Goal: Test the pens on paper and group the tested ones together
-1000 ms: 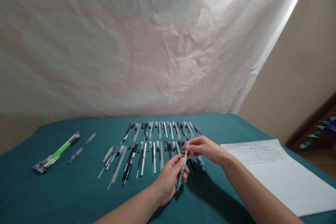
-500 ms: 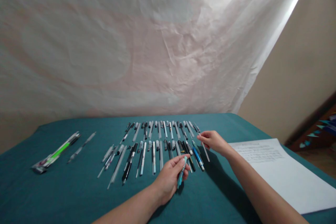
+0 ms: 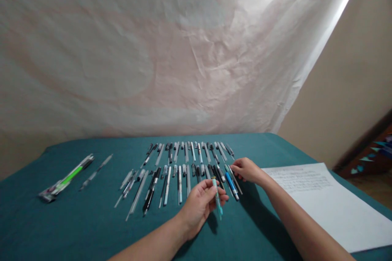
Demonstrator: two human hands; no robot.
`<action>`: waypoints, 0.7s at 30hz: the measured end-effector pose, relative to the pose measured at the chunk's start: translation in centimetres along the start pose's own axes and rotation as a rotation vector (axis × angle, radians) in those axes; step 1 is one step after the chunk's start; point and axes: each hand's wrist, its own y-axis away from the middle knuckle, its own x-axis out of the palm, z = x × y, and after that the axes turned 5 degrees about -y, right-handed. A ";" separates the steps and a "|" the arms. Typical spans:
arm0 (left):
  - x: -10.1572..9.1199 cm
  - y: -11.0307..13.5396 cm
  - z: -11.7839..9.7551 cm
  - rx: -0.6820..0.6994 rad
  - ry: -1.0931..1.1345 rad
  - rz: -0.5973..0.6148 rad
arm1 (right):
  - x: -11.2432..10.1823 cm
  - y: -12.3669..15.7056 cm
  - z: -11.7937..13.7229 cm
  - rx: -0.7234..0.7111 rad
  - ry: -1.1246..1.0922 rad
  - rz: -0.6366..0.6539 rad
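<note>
My left hand (image 3: 203, 204) is closed on a slim teal pen (image 3: 217, 202), tilted with its lower end pointing down and slightly right, above the tablecloth. To the right, my right hand (image 3: 246, 170) has its fingers pinched at the top end of a thin pen refill (image 3: 237, 181). The refill lies along the right end of the front row, beside a blue pen (image 3: 232, 185). Left of it, a black pen (image 3: 151, 195), white patterned pens and clear barrels with loose caps stand side by side in that row. My left hand partly hides some of them.
A back row of disassembled pens (image 3: 186, 153) lies farther away. On the left are a plastic packet with a green strip (image 3: 69, 179) and a clear pen (image 3: 96, 172). A written paper sheet (image 3: 333, 208) covers the right side. A pale sheet (image 3: 171, 69) hangs behind the table.
My right hand has brought the refill down and slightly left, against the blue pen. In my left hand the teal pen has turned, its lower end swinging to the right.
</note>
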 end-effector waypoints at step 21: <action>0.8 0.4 -2.7 0.266 -0.250 -0.208 | -0.1 4.9 7.2 -0.265 -0.226 0.242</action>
